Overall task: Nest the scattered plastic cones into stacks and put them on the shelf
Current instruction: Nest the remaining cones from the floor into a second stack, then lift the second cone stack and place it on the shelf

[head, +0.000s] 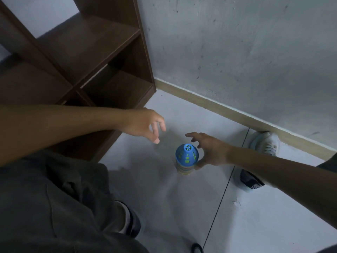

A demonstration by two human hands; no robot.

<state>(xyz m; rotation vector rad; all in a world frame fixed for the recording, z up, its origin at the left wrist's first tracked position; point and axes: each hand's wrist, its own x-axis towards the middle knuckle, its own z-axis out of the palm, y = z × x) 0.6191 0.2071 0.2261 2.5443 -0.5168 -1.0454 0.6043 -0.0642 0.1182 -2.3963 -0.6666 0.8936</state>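
We see bare floor (164,198) all round the cone stack (186,159); shelf (102,73) bays open, left hand (145,125) between them; wall (237,52) and shoe (264,145) block right side.

A stack of nested plastic cones (186,159), a blue one with green slots on top, stands on a pale tiled floor (255,207) near a dark wooden shelf (102,57). The person's right hand (209,152), fingers spread, curves around the stack's side, the thumb at its lower rim. The left hand (145,125) hovers apart, fingers loosely bent, holding nothing. A white shoe (265,143) rests by the skirting board (218,108).
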